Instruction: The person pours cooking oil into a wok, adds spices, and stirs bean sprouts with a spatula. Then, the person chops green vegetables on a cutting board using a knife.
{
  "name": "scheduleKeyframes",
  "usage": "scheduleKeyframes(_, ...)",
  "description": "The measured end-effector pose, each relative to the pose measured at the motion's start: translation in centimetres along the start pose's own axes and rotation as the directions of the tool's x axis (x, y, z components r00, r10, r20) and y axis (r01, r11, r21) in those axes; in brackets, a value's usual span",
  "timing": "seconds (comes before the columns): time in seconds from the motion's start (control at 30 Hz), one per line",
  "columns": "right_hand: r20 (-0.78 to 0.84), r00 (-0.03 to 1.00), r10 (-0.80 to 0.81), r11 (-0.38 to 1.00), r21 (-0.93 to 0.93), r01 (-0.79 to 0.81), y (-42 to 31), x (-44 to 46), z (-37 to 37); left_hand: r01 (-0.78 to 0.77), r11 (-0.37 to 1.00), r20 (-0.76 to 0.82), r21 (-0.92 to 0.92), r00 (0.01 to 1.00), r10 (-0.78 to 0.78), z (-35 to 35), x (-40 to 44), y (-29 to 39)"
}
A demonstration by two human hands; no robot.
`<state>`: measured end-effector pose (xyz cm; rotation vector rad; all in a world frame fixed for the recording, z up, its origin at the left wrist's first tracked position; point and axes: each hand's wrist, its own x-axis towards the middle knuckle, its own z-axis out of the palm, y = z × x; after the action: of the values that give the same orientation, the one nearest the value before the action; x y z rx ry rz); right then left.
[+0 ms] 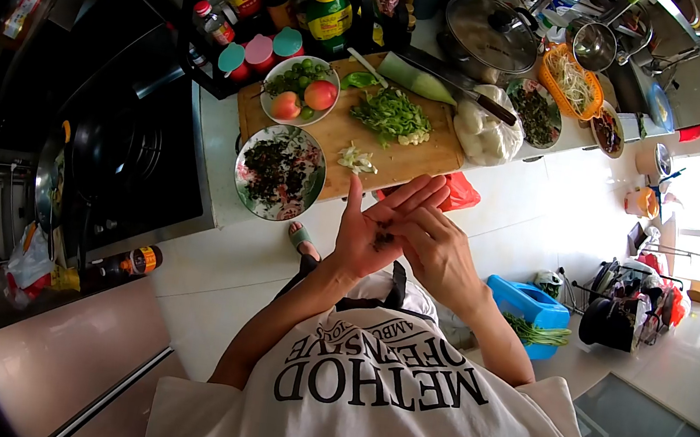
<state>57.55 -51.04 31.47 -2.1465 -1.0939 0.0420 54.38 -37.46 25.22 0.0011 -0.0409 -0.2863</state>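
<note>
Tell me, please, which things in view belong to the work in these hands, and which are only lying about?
Seemingly in the work:
left hand, palm up, with dark bits
right hand, over that palm
probably plate with dark mix
probably board with chopped greens

Apparently just lying about:
lidded pot
yellow-lidded jar
red fruit
blue tub
orange-labelled bottle

Dark bits (382, 240); unidentifiably small
</note>
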Motion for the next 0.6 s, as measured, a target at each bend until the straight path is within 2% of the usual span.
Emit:
scheduleKeyframes(0.13,0.039,0.998,0.047,0.997,-0.066,-0.045,-0.3,-0.7,0.0,-0.008,0.998,-0.027,-0.06,1.0,0.006,0.5,0.0,0.1)
scheduleKeyframes(0.43,-0.044,0.999,-0.02,1.0,0.024,0.021,-1.5,-1.8,1.7,-0.03,1.0,0.003,0.002,1.0,0.03,0.3,-0.3,-0.1)
scheduleKeyframes(0.6,-0.057,0.995,0.086,0.996,0.014,-0.085,-1.6,-1.5,1.0,-0.04,0.999,0.0,-0.025,0.999,0.04,0.6,-0.7,-0.4)
